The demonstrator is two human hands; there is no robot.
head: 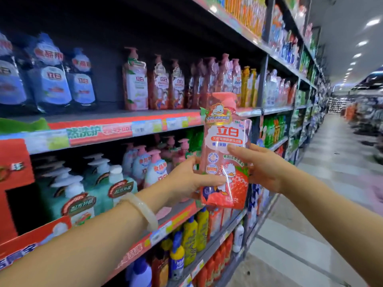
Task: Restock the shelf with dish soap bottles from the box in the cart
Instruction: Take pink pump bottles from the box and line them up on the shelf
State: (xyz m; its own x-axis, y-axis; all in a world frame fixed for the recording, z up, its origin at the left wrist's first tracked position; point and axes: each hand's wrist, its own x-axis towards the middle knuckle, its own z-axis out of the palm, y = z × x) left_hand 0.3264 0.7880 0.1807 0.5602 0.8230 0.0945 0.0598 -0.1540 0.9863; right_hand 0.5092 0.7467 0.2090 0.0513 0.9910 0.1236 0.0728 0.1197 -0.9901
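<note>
I hold a pink dish soap bottle (224, 146) with a duck and strawberry label upright in front of the shelves. My left hand (187, 181) grips its lower left side, thumb across the front. My right hand (257, 166) holds its right side, thumb on the label. Behind the bottle's top runs the upper shelf (124, 129), where matching pink pump bottles (157, 83) stand in a row with a dark gap to their left. The cart and box are out of view.
Blue refill pouches (47, 75) fill the upper shelf's left. White and green pump bottles (89, 183) stand on the shelf below. Yellow and orange bottles (192, 237) sit lower down. The aisle floor (331, 162) stretches away on the right.
</note>
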